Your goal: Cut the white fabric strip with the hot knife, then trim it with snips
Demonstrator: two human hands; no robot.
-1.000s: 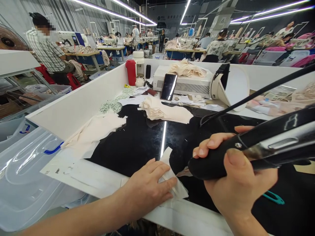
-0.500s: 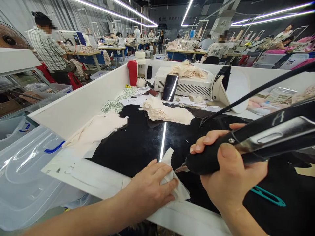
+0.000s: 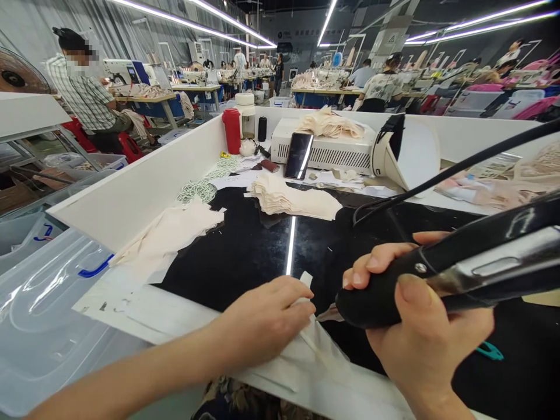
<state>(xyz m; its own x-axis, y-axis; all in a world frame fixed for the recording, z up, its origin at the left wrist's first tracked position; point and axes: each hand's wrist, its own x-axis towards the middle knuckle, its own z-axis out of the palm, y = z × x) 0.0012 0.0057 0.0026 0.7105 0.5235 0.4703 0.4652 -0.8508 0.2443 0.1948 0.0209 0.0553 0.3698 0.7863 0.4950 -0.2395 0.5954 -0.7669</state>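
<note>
My right hand is wrapped round a thick black handheld tool with a silver lever along its side; its kind I cannot make out. The tool's thin tip sits close to the fabric, and whether they touch is unclear. My left hand is closed, fingertips pinching a pale cream fabric piece that drapes over the table's front edge. One narrow end of the fabric sticks up past the fingers. Right of my right hand, a teal tool lies partly hidden on the black tabletop.
A stack of cream fabric pieces lies mid-table, more pieces at left. Behind stand a phone, a vented white box and a red cup. A black cable crosses the right side. Co-workers sit farther off.
My left hand has gone from lying flat over the fabric to pinching it, and the fabric's shape has shifted. My right hand and the tool have moved slightly right and down.
</note>
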